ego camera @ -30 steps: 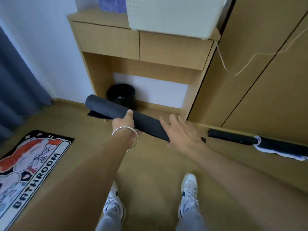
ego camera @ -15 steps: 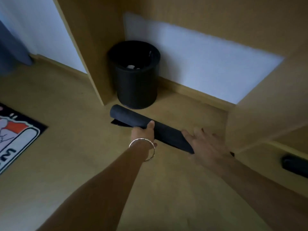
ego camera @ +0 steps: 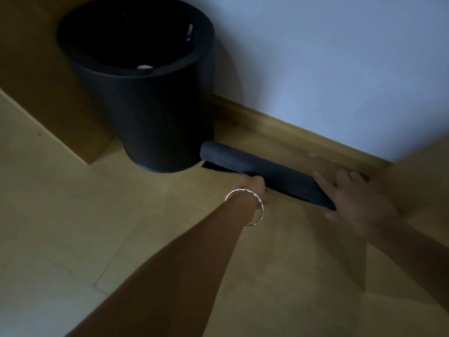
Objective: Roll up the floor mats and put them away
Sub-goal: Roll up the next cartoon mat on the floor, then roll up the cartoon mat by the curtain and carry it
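stowing the rolled mat

head view: it lies at the floor's back edge, one end just beside the bin. our left hand grips its middle; our right hand, fingers straight, presses the other end. next, we judge: settle it, let go.

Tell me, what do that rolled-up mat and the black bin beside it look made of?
Rolled mat: probably rubber or foam, matte dark grey; it holds a tight roll without shine. Bin: likely plastic, matte black; smooth seamless wall, thin rim.
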